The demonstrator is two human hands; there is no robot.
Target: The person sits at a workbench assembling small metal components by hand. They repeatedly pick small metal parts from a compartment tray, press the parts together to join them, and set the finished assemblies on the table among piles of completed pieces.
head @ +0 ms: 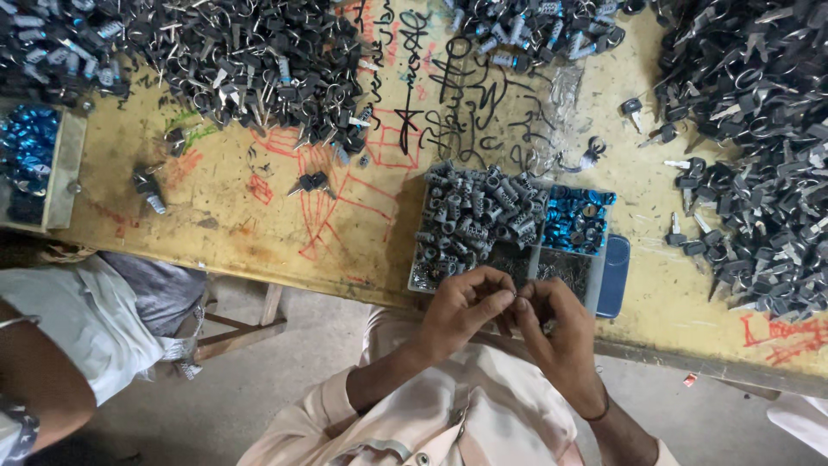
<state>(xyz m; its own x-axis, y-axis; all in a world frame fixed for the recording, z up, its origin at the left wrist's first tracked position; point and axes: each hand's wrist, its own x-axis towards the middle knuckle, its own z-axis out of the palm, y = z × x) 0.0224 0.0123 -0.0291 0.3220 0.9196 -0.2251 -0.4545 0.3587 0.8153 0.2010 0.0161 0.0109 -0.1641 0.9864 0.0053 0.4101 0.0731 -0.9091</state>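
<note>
Left hand [466, 302] & right hand [552, 324] pinched together on tiny part, too small to ID. Divided tray [604, 289] just beyond: grey cylinders [474, 216], blue caps [576, 217], pins.

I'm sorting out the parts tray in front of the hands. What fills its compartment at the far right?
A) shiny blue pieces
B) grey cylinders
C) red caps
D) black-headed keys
A: in the divided tray, the far right compartment holds shiny blue pieces, while grey cylinders fill the left one.
</note>
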